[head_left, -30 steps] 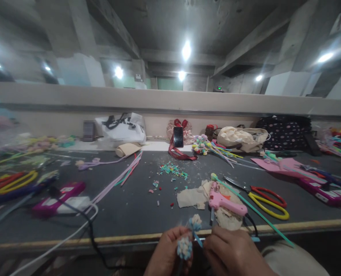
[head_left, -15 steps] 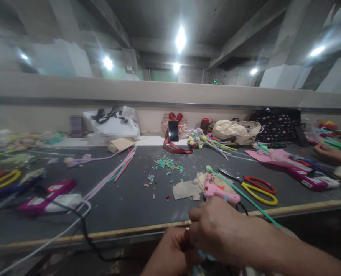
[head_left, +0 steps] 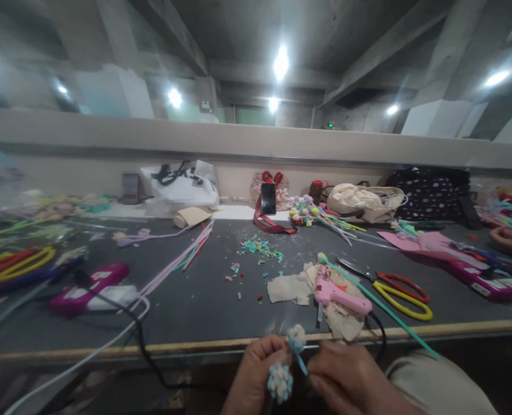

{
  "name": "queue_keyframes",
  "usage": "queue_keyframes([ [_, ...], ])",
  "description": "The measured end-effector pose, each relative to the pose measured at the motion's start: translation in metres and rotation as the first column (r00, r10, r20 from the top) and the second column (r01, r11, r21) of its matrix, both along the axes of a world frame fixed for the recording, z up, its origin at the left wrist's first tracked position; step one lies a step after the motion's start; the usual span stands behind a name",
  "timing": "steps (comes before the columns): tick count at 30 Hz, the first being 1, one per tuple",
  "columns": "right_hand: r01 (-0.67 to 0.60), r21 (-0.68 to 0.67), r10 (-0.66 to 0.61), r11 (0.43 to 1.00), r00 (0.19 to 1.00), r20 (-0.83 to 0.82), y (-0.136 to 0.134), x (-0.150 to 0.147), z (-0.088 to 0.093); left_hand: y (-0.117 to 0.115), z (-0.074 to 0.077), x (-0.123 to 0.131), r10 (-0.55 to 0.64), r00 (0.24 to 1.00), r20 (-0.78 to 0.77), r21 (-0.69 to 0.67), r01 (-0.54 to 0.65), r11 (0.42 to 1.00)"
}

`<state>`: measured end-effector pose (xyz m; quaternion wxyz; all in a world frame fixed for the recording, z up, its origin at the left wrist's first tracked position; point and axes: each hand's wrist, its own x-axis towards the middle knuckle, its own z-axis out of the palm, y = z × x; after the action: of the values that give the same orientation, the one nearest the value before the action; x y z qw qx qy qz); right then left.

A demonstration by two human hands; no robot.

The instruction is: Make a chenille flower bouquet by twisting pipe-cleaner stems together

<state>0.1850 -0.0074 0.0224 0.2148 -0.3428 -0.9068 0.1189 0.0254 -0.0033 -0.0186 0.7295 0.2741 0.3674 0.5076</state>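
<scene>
Two small fuzzy flower heads in pale blue and cream show at my left hand [head_left: 253,372], whose fingers are closed on them. The upper flower head [head_left: 296,335] rises by the fingertips, and the lower flower head [head_left: 280,383] lies against the palm side. A short blue pipe-cleaner stem [head_left: 302,363] slants from the upper one towards my right hand [head_left: 346,369]. The right fingers are pinched at its end, their tips partly hidden. Both hands are at the table's front edge. Just beyond them, a pink glue gun [head_left: 340,295] rests on stained scraps of cloth or paper [head_left: 285,288].
Scissors [head_left: 402,291] with red and yellow handles lie right of the glue gun, a green stem [head_left: 389,311] beside them. Teal clippings [head_left: 260,248] are scattered mid-table. Lilac stems [head_left: 178,259] and a purple-white device with cables [head_left: 94,288] lie left. Another person's hand [head_left: 510,239] is far right.
My right hand has drawn back to the right from over my left hand, uncovering the blue and cream flower heads. The camera view has turned slightly left.
</scene>
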Motion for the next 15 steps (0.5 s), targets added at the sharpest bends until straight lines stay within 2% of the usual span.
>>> queue_keyframes([
  [3, -0.071, 0.298, 0.025, 0.952, 0.987, 0.157, -0.005, -0.001, 0.006, 0.006, -0.006, 0.000, -0.041, 0.994, -0.101, 0.000, 0.042, 0.999],
  [5, -0.137, 0.353, 0.050, 0.926, 0.968, 0.244, -0.002, -0.003, 0.019, 0.009, -0.006, -0.001, -0.085, 0.977, -0.196, 0.019, 0.090, 0.996],
  [8, -0.177, 0.225, 0.084, 0.958, 0.926, 0.368, 0.010, -0.007, 0.045, 0.006, 0.001, -0.002, -0.170, 0.923, -0.346, 0.089, 0.213, 0.973],
  [11, -0.183, -0.017, 0.180, 0.983, 0.943, 0.281, 0.031, -0.011, 0.058, 0.001, 0.013, -0.003, -0.280, 0.867, -0.413, 0.121, 0.356, 0.927],
  [13, -0.148, -0.254, 0.185, 0.956, 0.974, 0.128, 0.046, -0.011, 0.054, -0.001, 0.020, -0.005, -0.266, 0.876, -0.402, 0.138, 0.345, 0.929],
  [15, -0.080, -0.485, 0.088, 0.871, 0.996, -0.007, 0.054, -0.011, 0.042, -0.001, 0.022, -0.009, -0.178, 0.925, -0.337, 0.143, 0.238, 0.961],
])
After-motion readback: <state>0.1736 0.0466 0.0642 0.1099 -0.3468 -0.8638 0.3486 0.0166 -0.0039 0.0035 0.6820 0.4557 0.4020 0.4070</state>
